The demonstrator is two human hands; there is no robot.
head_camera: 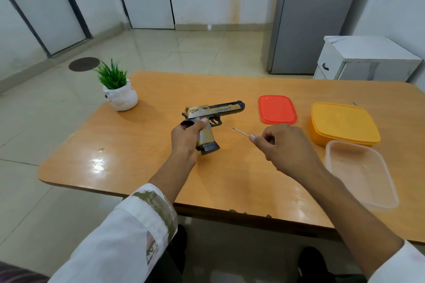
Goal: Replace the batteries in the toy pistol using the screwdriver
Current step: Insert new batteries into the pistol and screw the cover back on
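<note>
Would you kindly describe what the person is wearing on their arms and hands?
The left hand and right hand are bare, no gloves. The left sleeve is white with olive-green blotches, ending mid-forearm; the right sleeve, barely in view, is white too.

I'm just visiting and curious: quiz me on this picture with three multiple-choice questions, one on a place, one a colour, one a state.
1. Where does the potted plant stand? A. the far left corner of the table B. its near right corner C. under it
2. What colour is the loose lid? A. blue B. red C. green
3. The toy pistol is: A. lying flat B. gripped by the left hand C. boxed
Answers: 1A, it sits at the far left edge; 2B, plainly red; 3B, the hand wraps its grip.
</note>
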